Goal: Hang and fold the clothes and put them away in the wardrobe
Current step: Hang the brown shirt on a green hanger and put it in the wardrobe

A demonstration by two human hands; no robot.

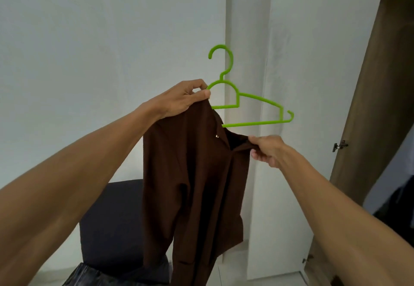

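Observation:
A brown shirt (190,185) hangs in front of me, held up at its collar. My left hand (181,97) grips one side of the collar together with the left end of a bright green plastic hanger (253,111). The hanger's hook points up and its right arm sticks out bare past the shirt. My right hand (266,150) pinches the other side of the collar, lower and to the right, pulling the neck opening apart. The wardrobe (380,84) stands open at the right.
A dark upholstered seat (112,225) stands below the shirt, with crumpled dark clothing (89,276) at its front. A white wall and a white pillar (291,84) are straight ahead. Dark garments (396,207) show low inside the wardrobe.

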